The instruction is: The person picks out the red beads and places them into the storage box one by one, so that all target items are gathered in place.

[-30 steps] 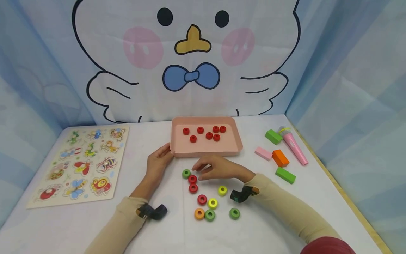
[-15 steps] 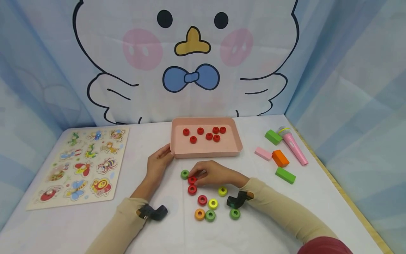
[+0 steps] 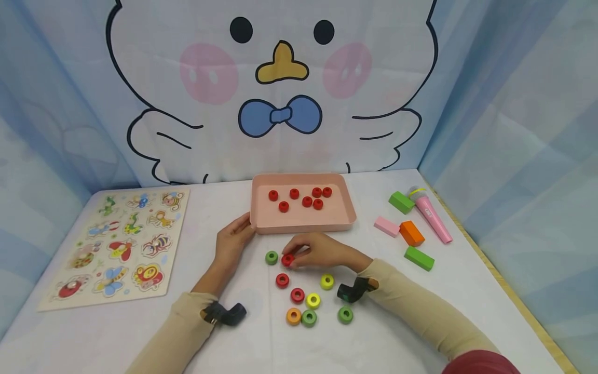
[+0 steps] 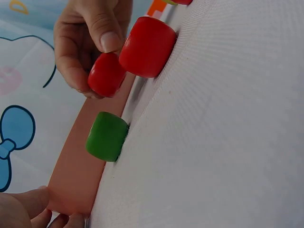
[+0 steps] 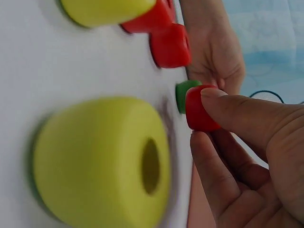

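Note:
My right hand [image 3: 322,250] pinches a red bead [image 3: 287,260] between thumb and fingertips, raised above the white table in the left wrist view. Close beside that bead sits a green bead [image 3: 271,257]. My left hand [image 3: 233,239] holds the near left corner of a pink tray [image 3: 303,227], thumb and fingers against its wall. Several red beads [image 3: 307,201] lie in the tray. In front of my right hand are two more red beads, one near [image 3: 282,281] and one farther down [image 3: 297,296], plus yellow beads [image 3: 327,282].
Nearer me lie an orange bead [image 3: 294,316], a green bead [image 3: 309,318] and another green bead [image 3: 345,315]. An insect puzzle board [image 3: 117,244] lies at left. At right are a pink toy microphone [image 3: 432,214], green blocks [image 3: 419,258], an orange block [image 3: 411,234] and a pink block [image 3: 386,226].
My right hand has closed its fingertips on a red bead and moved it away from the red bead below it. The green bead has shifted slightly left. My left hand stays at the tray.

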